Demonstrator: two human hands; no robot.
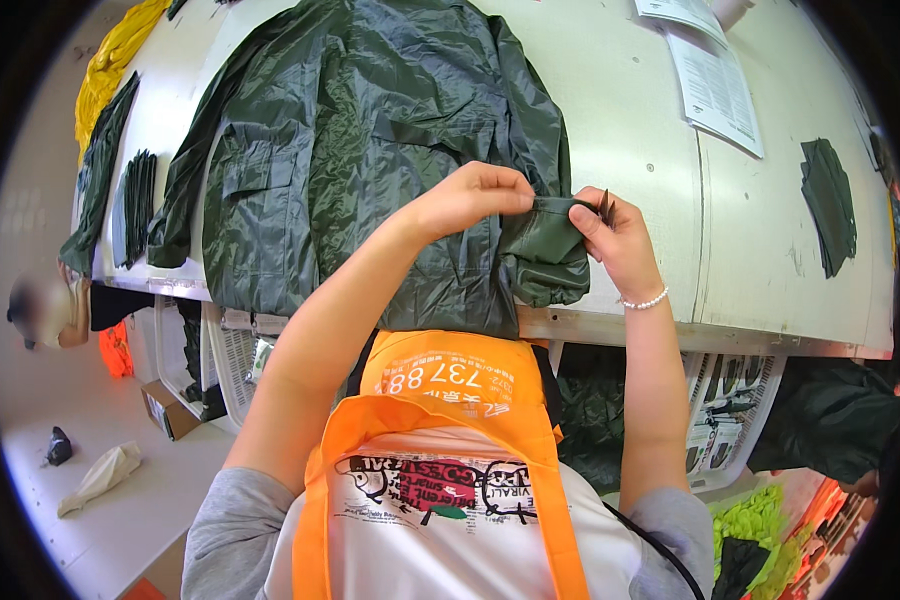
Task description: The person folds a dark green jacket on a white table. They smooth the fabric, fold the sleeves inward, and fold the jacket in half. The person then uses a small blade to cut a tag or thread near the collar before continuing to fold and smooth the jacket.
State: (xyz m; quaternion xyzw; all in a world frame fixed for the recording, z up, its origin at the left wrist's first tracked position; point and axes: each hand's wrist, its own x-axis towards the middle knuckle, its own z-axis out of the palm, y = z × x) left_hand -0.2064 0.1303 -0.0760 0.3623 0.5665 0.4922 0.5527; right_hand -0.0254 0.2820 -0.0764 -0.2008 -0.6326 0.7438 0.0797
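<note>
The white counter (660,130) fills the upper part of the view; a dark green jacket (370,140) lies spread flat across its middle, its hem hanging just over the near edge; printed paper sheets (715,90) lie toward the far right corner, and a small folded piece of dark green cloth (830,200) sits near the right edge; more dark green pieces (135,205) and a yellow cloth (110,70) lie along the left edge. At the near edge, the sleeve cuff (548,250) of the jacket is bunched up; the left hand (470,195) pinches its top fold between closed fingertips; the right hand (620,240) grips the same cuff from the other side, fingers curled tight, a bead bracelet (645,300) on its wrist.
</note>
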